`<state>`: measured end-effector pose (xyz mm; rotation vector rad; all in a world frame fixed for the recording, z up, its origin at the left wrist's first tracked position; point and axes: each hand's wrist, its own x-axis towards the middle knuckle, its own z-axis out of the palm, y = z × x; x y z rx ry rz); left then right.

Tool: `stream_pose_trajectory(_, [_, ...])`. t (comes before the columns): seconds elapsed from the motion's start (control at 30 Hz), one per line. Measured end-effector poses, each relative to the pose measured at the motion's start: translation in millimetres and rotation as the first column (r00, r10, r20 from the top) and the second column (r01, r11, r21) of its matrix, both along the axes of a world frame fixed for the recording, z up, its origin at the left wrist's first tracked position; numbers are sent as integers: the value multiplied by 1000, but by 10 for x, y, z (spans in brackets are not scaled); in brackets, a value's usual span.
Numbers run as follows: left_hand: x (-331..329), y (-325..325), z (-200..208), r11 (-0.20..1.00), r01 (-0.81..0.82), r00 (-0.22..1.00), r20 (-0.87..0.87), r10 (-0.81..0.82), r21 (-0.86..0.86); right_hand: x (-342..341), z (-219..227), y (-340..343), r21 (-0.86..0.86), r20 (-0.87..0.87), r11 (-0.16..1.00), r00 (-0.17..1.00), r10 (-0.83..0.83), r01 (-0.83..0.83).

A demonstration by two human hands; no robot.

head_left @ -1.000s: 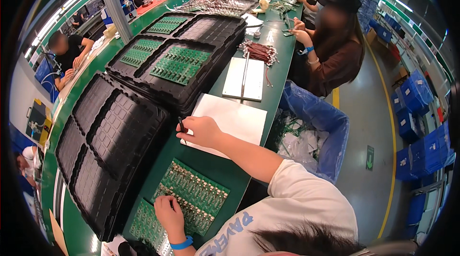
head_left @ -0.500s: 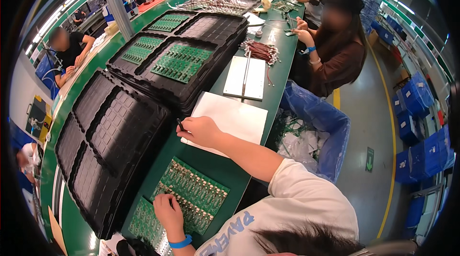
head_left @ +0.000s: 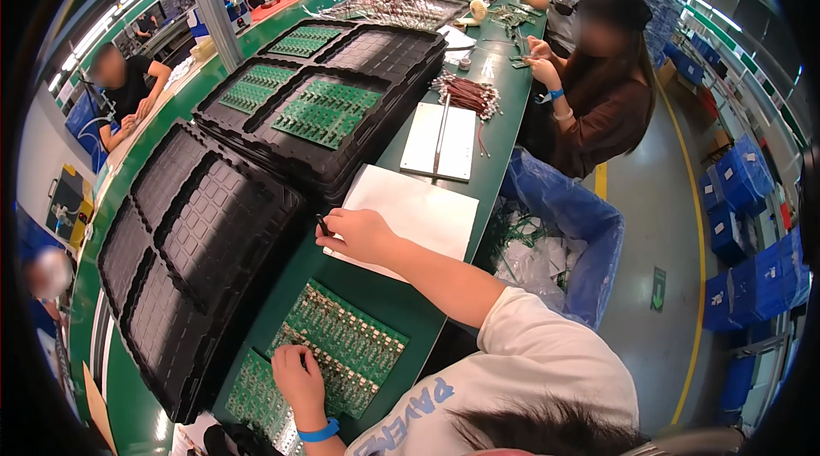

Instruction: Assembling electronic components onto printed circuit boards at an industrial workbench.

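Two green circuit board panels lie side by side on the green bench in front of me. My left hand (head_left: pixel 299 375), with a blue wristband, rests where they meet, fingers loosely bent and the thumb apart. The larger panel (head_left: pixel 346 341) is to its right and the other panel (head_left: pixel 256 392) is partly under it. Farther up, my right hand (head_left: pixel 359 234) is over the left edge of a white paper sheet (head_left: pixel 427 208). Its fingers are closed around a thin black stick (head_left: pixel 322 224), perhaps a pen; most of it is hidden.
Black trays (head_left: pixel 205 242) line the left side; a farther stack (head_left: pixel 376 59) holds green boards (head_left: pixel 329 113). Beyond the paper are a white plate (head_left: pixel 438 140) and red-brown wires (head_left: pixel 470 96). A blue-lined bin (head_left: pixel 564 225) stands right of the bench. Co-workers sit farther along.
The view has shifted very slightly. Both of my hands stay nearly in place, the right one still pinching the black stick. A person at the far left edge has moved a little.
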<state>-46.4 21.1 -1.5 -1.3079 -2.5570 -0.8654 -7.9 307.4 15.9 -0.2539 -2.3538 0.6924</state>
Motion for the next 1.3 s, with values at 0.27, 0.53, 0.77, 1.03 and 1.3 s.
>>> stream_pose_trajectory(0.27, [21, -13, 48, 1000, 1, 1000, 24, -1, 22, 8, 97, -93, -29, -244, 999, 970, 20, -28])
stream_pose_trajectory(0.53, [15, 8, 61, 1000, 6, 1000, 29, -6, 2, -23, -35, 10, 9, -57, 994, 992, -113, 113])
stream_pose_trajectory(0.77, [-5, 13, 30, 1000, 13, 1000, 23, -14, 15, -2, -18, 14, -14, 170, 991, 977, -131, 135])
stream_pose_trajectory(1.03, [-16, -12, 5, 1000, 15, 1000, 16, -15, 12, 6, 3, 9, -26, 403, 990, 908, -115, 137])
stream_pose_trajectory(1.3, [-11, 3, 7, 1000, 13, 1000, 15, -13, 20, 12, 44, 21, -54, 421, 991, 902, -92, 126])
